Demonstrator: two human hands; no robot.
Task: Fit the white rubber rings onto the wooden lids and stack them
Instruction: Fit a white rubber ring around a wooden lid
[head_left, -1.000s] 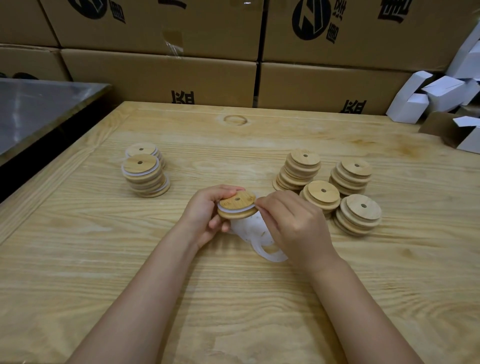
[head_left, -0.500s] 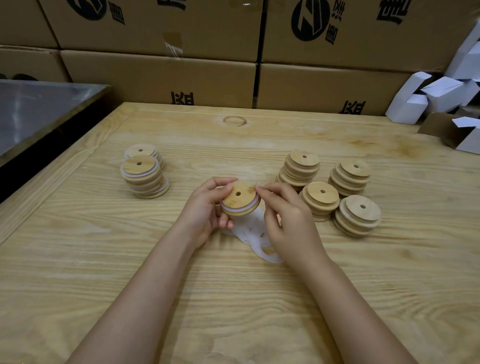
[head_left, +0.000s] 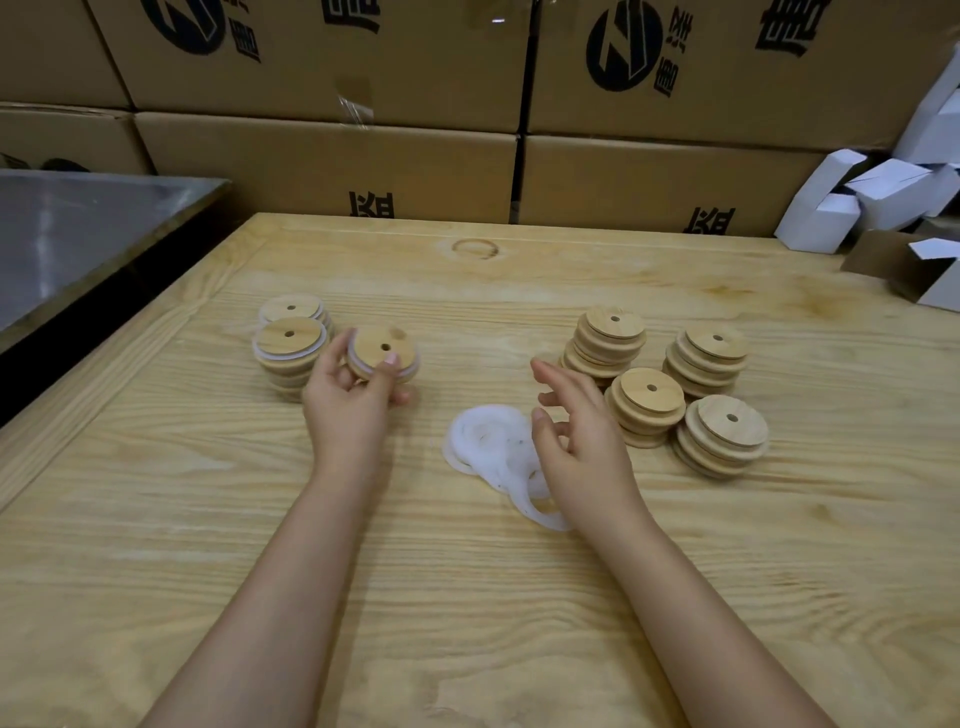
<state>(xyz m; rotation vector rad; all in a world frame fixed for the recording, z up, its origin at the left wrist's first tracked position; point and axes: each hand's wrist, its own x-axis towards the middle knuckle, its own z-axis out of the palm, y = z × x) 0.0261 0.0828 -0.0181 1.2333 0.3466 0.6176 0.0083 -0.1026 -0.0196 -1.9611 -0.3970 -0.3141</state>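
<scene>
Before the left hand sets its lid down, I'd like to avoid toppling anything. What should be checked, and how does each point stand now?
1. Ring seated on the held lid: ok on the visible side, where white shows along its edge; far side cannot tell.
2. Left hand grip: ok, fingers curled round the lid's rim.
3. Ringed stack beside it: ok, standing, nothing on its top.
4. Right hand free: ok, open and holding nothing, over the loose rings.
5. Ring supply: ok, several lie in the pile.
6. Bare lids on the right: ok, four stacks stand.
</scene>
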